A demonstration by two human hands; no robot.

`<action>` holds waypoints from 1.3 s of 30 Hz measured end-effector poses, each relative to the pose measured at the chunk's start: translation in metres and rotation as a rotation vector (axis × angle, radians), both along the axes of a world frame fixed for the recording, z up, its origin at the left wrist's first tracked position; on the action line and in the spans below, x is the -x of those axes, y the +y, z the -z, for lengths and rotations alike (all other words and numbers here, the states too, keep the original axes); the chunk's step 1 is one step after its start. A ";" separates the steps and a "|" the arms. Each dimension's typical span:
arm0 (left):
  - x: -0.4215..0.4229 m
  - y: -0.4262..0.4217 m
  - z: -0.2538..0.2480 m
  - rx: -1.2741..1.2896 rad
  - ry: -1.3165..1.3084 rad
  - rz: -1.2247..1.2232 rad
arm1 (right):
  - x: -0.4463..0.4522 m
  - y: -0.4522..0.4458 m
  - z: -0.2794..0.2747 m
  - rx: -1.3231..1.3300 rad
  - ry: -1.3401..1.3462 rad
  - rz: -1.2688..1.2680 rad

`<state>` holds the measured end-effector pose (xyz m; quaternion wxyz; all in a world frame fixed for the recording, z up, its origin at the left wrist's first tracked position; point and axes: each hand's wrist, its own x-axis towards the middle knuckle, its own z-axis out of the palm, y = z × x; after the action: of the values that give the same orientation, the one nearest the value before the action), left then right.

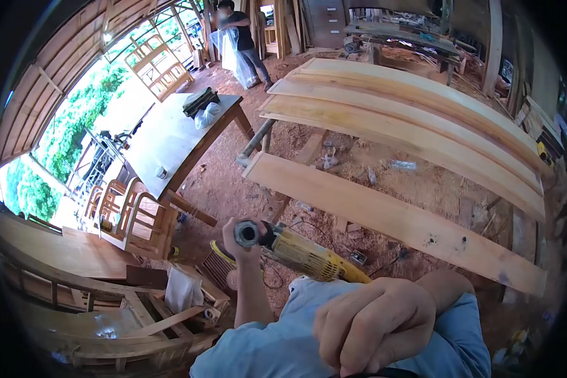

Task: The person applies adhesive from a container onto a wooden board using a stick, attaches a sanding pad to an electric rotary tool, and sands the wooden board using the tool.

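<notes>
A yellow and black power tool (309,255) lies across the front of my body, its round metal end pointing up and to the left. My left hand (238,242) is wrapped round that front end. Close to the camera, my right hand (378,321) is raised before my blue shirt with its fingers curled; what its fingertips hold, if anything, is hidden at the lower edge. Beyond the tool lies a long single plank (384,214) with a few dark spots near its right end.
Wide boards (397,126) rest on supports behind the plank. At left are a table (170,138) with a dark bundle, wooden chairs (142,217) and wooden frames (126,293). A person (242,38) holding clear plastic stands at the back.
</notes>
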<state>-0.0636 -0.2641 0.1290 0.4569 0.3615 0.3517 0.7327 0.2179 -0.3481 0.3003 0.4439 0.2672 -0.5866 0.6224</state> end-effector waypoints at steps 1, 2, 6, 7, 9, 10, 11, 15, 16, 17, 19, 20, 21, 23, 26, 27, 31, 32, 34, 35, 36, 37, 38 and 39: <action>0.004 0.007 0.003 -0.065 0.026 0.021 | -0.002 0.006 -0.006 0.016 -0.115 -0.004; 0.006 0.010 0.008 -0.122 0.050 0.043 | -0.001 0.011 -0.011 0.041 -0.232 -0.008; 0.007 0.021 0.014 -0.179 0.211 -0.139 | 0.031 0.015 -0.026 0.107 -0.089 0.127; 0.016 0.032 0.024 -0.158 0.209 -0.138 | 0.041 0.004 -0.029 0.191 0.032 0.166; 0.034 0.037 0.051 -0.289 0.238 -0.250 | 0.045 0.006 -0.029 0.305 0.134 0.196; 0.046 0.037 0.054 -0.274 0.230 -0.256 | 0.039 0.027 -0.033 0.131 0.084 0.006; 0.056 0.038 0.049 -0.420 0.623 -0.285 | 0.036 0.039 -0.034 -0.048 0.038 -0.180; 0.076 0.047 0.071 -0.385 0.871 -0.442 | 0.049 0.048 -0.031 0.032 0.047 -0.177; 0.085 0.046 0.089 -0.190 0.783 -0.435 | 0.050 0.048 -0.030 0.045 0.050 -0.178; 0.049 0.027 0.026 -0.193 0.513 -0.169 | 0.052 0.046 -0.029 0.058 0.054 -0.180; 0.056 0.025 0.044 -0.162 0.499 -0.226 | 0.050 0.046 -0.030 0.063 0.062 -0.201; 0.054 0.023 0.043 -0.137 0.484 -0.262 | 0.052 0.046 -0.030 0.063 0.063 -0.205; 0.052 0.019 0.042 -0.136 0.485 -0.269 | 0.050 0.047 -0.031 0.070 0.069 -0.209; 0.043 0.012 0.036 -0.312 0.417 -0.225 | 0.047 0.047 -0.031 0.077 0.070 -0.222; 0.069 0.021 0.076 -0.260 0.689 -0.408 | 0.048 0.045 -0.029 0.101 0.068 -0.233; 0.064 0.011 0.059 -0.286 0.542 -0.191 | 0.049 0.044 -0.029 0.115 0.066 -0.236; 0.064 0.008 0.066 -0.235 0.543 -0.270 | 0.049 0.035 -0.031 0.133 0.105 -0.238; 0.066 0.007 0.067 -0.247 0.596 -0.259 | 0.049 0.033 -0.031 0.129 0.114 -0.238; 0.070 0.003 0.077 -0.256 0.642 -0.251 | 0.048 0.032 -0.032 0.124 0.118 -0.235; 0.075 0.004 0.091 -0.213 0.658 -0.318 | 0.047 0.031 -0.032 0.122 0.120 -0.240; 0.081 0.005 0.104 -0.171 0.676 -0.383 | 0.048 0.030 -0.032 0.118 0.120 -0.238; 0.089 0.007 0.116 -0.173 0.676 -0.383 | 0.048 0.030 -0.033 0.118 0.122 -0.239; 0.094 0.008 0.120 -0.187 0.769 -0.399 | 0.048 0.030 -0.032 0.119 0.124 -0.239; 0.098 0.009 0.125 -0.204 0.863 -0.414 | 0.050 0.029 -0.032 0.122 0.124 -0.232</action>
<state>-0.1612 -0.2550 0.0042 0.0764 0.5975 0.4999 0.6223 0.1683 -0.3190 0.3327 0.4199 0.3435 -0.4842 0.6864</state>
